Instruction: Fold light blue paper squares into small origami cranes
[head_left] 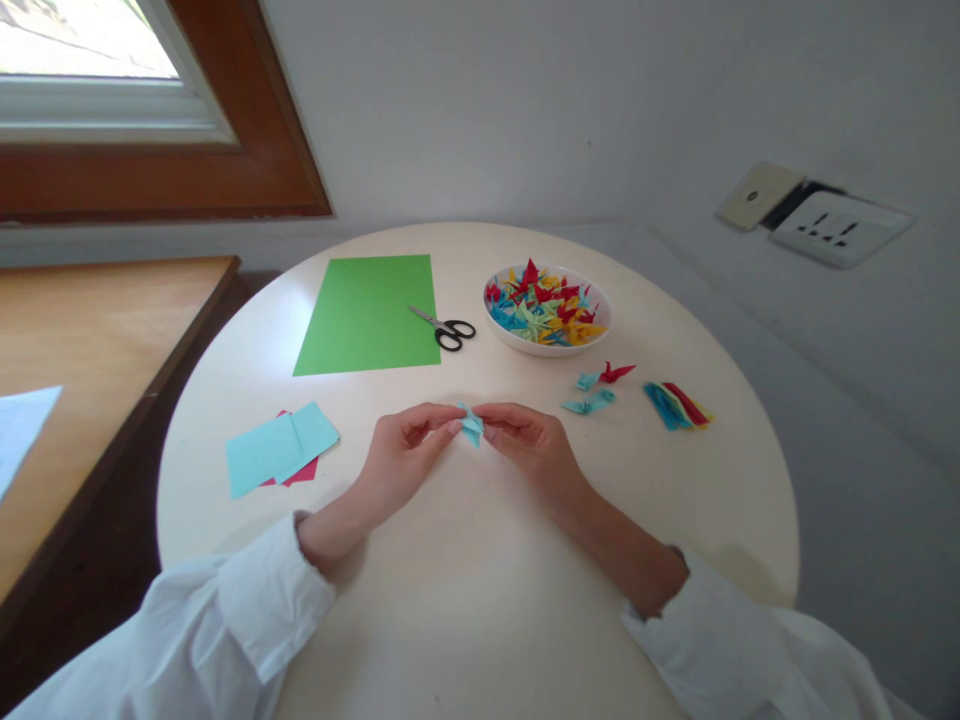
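A small light-blue folded paper piece [472, 426] is pinched between both my hands above the middle of the round white table [480, 600]. My left hand [409, 445] grips its left side with thumb and fingertips. My right hand [525, 440] grips its right side the same way. Both wrists rest on the tabletop, in white sleeves.
A green sheet [369, 312] and black-handled scissors [447, 328] lie at the back. A white bowl [600, 325] holds several coloured folded pieces. Loose folded pieces [600, 390], coloured strips [677, 405] lie right. Blue and red squares [279, 448] lie left. A wooden desk [90, 350] stands left.
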